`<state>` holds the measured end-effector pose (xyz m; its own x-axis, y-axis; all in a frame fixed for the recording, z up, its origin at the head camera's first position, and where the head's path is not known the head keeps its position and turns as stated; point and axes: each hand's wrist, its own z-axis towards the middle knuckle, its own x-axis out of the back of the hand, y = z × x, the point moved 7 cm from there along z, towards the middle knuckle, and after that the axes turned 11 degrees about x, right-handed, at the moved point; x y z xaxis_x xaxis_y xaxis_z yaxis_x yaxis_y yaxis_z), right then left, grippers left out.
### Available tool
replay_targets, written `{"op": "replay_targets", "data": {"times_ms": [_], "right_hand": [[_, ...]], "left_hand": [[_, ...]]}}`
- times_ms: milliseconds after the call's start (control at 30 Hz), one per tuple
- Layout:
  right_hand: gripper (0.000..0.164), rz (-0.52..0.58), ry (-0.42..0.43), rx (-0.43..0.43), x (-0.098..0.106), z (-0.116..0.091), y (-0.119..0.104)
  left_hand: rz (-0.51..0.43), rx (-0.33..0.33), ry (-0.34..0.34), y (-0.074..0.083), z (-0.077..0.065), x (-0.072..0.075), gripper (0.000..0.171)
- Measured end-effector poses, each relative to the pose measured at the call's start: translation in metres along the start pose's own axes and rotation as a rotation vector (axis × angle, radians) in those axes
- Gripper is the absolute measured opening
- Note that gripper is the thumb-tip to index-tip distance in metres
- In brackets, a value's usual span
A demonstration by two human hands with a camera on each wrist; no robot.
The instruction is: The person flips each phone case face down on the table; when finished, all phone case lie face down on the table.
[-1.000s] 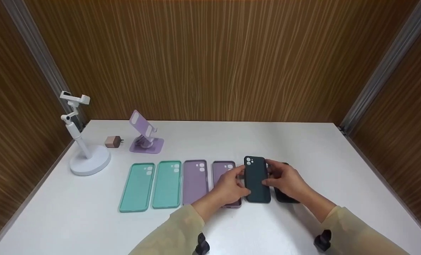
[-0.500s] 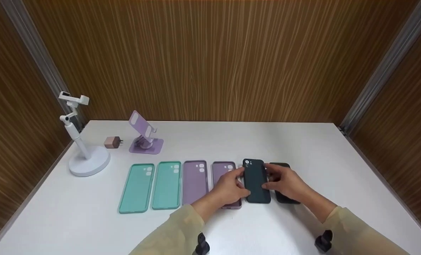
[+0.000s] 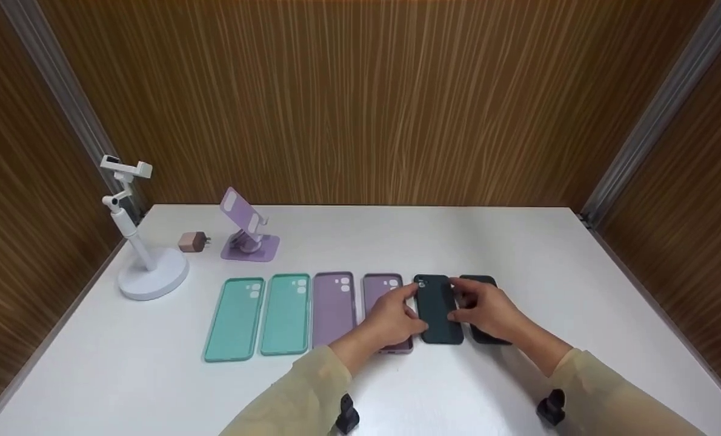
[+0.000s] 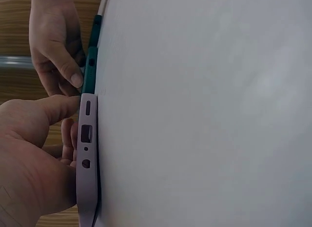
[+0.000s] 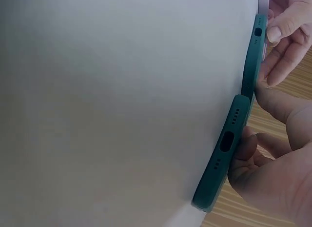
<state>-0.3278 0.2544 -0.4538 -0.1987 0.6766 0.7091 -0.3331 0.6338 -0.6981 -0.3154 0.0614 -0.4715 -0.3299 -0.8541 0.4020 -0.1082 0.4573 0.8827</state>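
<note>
A dark green phone case (image 3: 438, 312) lies back up on the table, its camera cutouts at the upper left. My left hand (image 3: 391, 318) holds its left edge with thumb and fingertips, the wrist over a purple phone case (image 3: 370, 290). From the other side my right hand (image 3: 488, 309) grips the right edge, thumb on the back. Partly under the right hand lies a second dark green phone case (image 3: 481, 280). In the right wrist view, the end of this second case (image 5: 222, 154) shows close beside the right fingers, with the held case (image 5: 253, 56) beyond.
Left of the hands, another purple case (image 3: 333, 306) and two mint green cases (image 3: 285, 315) continue the row. Behind them stand a purple phone stand (image 3: 251, 242), a charger plug (image 3: 193, 242) and a white phone stand (image 3: 153, 275). Wood-grain panels (image 3: 360, 103) enclose the table.
The top end of the held dark green case has come down, so it now lies flat in line with the row. Both hands stay at its edges, the right one slightly lower.
</note>
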Motion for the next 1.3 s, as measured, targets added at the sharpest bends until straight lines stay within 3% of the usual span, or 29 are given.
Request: {"op": "replay_targets", "data": {"times_ms": [267,467,800,1300], "right_hand": [[0.068,-0.039,0.035,0.008,0.002,-0.003,-0.007],[0.066,-0.017,0.082,-0.011,0.007,-0.008,-0.016],[0.066,0.109,0.116,0.009,-0.006,-0.010,-0.041],[0.072,0.202,0.049,-0.007,-0.049,-0.001,-0.064]], "left_hand": [[-0.053,-0.031,-0.003,0.012,-0.012,0.009,0.078],[-0.061,-0.103,0.022,0.018,-0.029,0.031,0.076],[-0.010,-0.075,0.109,-0.004,-0.050,0.070,0.079],[0.067,-0.036,0.026,-0.029,-0.056,0.079,0.091]]}}
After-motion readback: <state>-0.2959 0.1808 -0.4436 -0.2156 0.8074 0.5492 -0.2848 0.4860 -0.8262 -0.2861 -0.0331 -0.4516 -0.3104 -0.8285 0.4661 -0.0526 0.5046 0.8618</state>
